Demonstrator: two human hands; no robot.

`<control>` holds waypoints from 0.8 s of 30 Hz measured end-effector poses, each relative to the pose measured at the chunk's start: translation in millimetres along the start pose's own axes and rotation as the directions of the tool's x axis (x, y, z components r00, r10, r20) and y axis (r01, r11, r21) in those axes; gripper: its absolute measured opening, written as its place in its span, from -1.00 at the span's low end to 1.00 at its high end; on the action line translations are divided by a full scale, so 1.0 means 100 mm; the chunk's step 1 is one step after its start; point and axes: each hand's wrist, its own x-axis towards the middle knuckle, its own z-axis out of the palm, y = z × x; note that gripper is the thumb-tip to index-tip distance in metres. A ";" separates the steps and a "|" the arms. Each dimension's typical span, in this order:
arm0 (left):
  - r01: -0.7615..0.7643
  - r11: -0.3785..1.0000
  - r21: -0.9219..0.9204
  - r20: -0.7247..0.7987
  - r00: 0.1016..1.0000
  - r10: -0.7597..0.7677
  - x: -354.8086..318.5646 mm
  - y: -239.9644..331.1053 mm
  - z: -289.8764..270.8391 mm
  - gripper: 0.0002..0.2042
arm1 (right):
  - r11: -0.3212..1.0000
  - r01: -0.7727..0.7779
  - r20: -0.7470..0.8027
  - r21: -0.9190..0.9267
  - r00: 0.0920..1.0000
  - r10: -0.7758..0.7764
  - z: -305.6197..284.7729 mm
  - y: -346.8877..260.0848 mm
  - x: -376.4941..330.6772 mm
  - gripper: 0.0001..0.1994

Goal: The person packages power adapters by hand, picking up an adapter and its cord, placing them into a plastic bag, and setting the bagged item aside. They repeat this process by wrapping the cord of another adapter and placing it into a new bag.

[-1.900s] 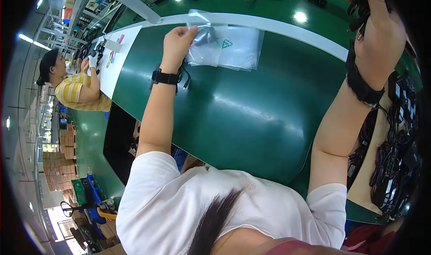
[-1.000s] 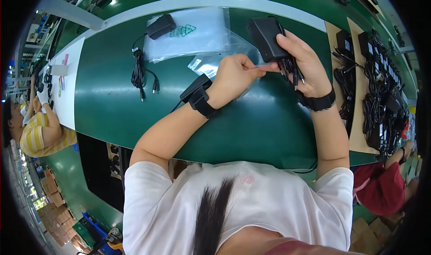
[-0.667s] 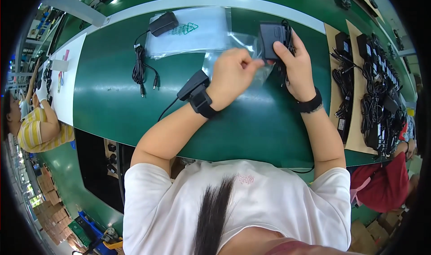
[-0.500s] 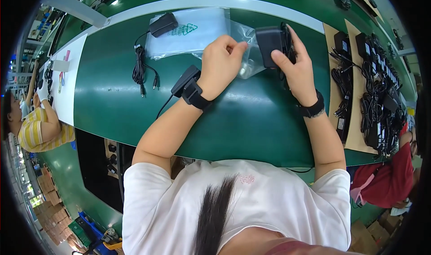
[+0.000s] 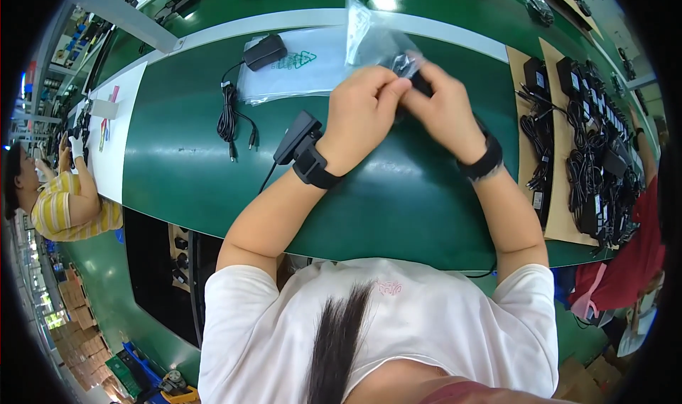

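Left hand: the left hand [image 5: 364, 112] is closed, its fingertips pinching the mouth of a clear plastic bag [image 5: 374, 38] just above the green tabletop [image 5: 177, 169].
Right hand: the right hand [image 5: 442, 109] is closed too, gripping a black power adapter [image 5: 410, 68] that sits partly inside the bag's opening; both hands meet at that one spot.
Bag: crinkled and see-through, it stands up and away from the hands toward the far side of the tabletop.
Adapter: only a small dark part shows between the fingers; how deep it sits in the bag I cannot tell.
Doing it well: as I judge it, the mouth of the bag wants holding wide and taut with the left hand, so the adapter and its cord slide in without snagging the film; a loose cord is the likeliest thing to catch.
Wrists: a black band on each wrist, and a dark clip-like unit by the left one with a thin lead running off it.
Nearby: a second adapter [image 5: 264, 51] lies on a flat clear bag [image 5: 298, 73], its coiled cable [image 5: 228, 116] beside it.
To the right: cardboard sheets [image 5: 543, 191] carry rows of more black adapters [image 5: 593, 141].
Far left: another person in a striped yellow top [image 5: 60, 212] works at the same tabletop.
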 end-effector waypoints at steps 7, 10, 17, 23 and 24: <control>0.230 0.960 -0.162 -0.077 0.966 -0.245 0.09 0.04 -0.06 -0.84 | 0.541 -0.305 0.134 0.784 0.934 0.331 -0.04 -0.16 0.26 -0.62; 0.118 0.983 -0.138 -0.145 0.980 -0.137 0.12 0.12 -0.13 -0.87 | 0.833 -0.190 0.180 0.519 0.977 0.110 -0.18 -0.17 0.32 -0.49; -0.199 0.969 0.143 -0.106 0.971 0.215 0.19 0.15 -0.01 -0.88 | 0.893 0.050 0.005 0.447 0.998 -0.059 0.07 -0.04 0.45 -0.42; -0.340 0.935 0.104 -0.090 0.933 0.349 0.23 0.22 0.04 -0.86 | 0.807 0.206 -0.212 0.553 0.972 -0.103 0.23 -0.20 0.59 -0.30; -0.343 0.933 0.103 -0.096 0.931 0.353 0.22 0.28 0.05 -0.86 | 0.905 0.424 -0.298 -0.027 0.861 -0.412 0.25 0.05 0.70 -0.21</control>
